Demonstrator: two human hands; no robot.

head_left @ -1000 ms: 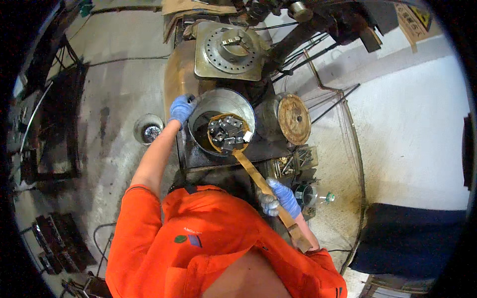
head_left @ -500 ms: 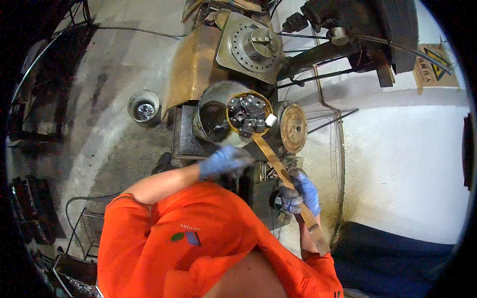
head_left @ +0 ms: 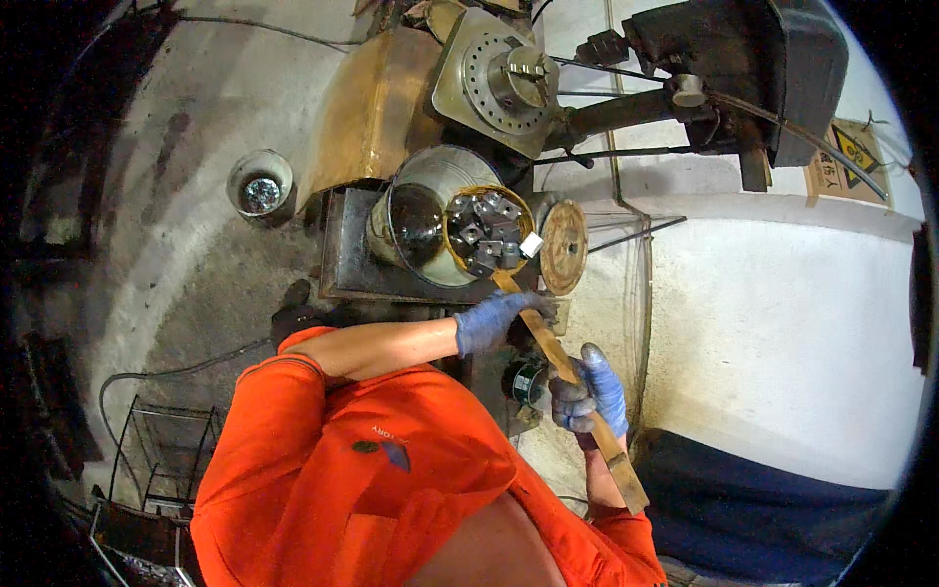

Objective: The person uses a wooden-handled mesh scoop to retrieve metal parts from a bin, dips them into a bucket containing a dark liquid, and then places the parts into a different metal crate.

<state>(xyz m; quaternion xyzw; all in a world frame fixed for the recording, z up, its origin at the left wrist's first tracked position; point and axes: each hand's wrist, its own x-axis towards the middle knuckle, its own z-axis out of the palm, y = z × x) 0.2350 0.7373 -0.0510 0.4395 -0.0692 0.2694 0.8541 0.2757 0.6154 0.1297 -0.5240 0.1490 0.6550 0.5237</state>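
A round yellow-rimmed basket full of dark metal blocks sits at the right side of a large metal bucket's mouth, partly over it. From its near edge a long flat wooden handle slants down to the right. My left hand, in a blue-grey glove, closes on this handle just below the basket. Farther down, my right hand, also gloved, is wrapped round the same handle with its thumb sticking up. A small white block rests at the basket's right edge.
The large bucket stands on a dark metal tray. A rusty round disc is right of the basket. Beyond stands a machine table with a chuck. A smaller bucket is on the floor at left; a dark can lies below.
My left hand has moved right and up and taken hold of the wooden handle near the basket. My right hand keeps its grip. The whole view has shifted slightly.
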